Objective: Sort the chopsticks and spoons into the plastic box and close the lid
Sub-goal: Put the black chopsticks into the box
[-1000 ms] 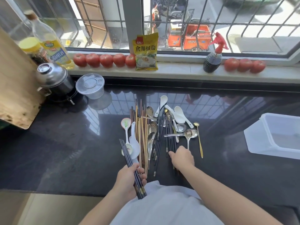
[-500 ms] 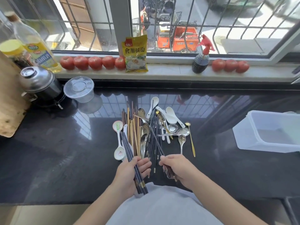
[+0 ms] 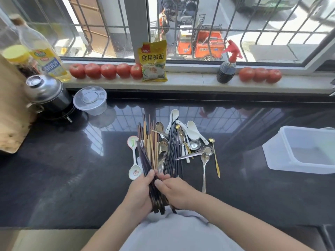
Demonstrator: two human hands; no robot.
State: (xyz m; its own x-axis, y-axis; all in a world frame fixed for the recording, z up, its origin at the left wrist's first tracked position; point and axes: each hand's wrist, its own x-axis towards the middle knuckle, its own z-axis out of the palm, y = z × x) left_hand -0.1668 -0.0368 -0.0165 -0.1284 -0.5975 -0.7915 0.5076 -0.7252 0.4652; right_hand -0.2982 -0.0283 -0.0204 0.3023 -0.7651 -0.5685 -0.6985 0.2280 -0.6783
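A heap of chopsticks and spoons (image 3: 170,145) lies on the black counter (image 3: 72,169): wooden and dark chopsticks, steel spoons, white ceramic spoons, a thin gold spoon (image 3: 215,158). My left hand (image 3: 140,192) grips a bundle of dark chopsticks (image 3: 145,160) that slants up to the left over the heap. My right hand (image 3: 176,191) is against the same bundle from the right, thumb and fingers closing on it. The open white plastic box (image 3: 301,151) stands at the right edge. Its lid is not identifiable.
At the back left stand a steel pot (image 3: 45,93), a clear round container (image 3: 90,100) and a wooden board (image 3: 12,113). The sill holds tomatoes (image 3: 107,70), an oil bottle (image 3: 43,51), a yellow packet (image 3: 154,60) and a spray bottle (image 3: 227,67).
My right hand lifted a few dark chopsticks out of the heap and brought them left into the bundle in my left hand. The two hands now meet at the bundle.
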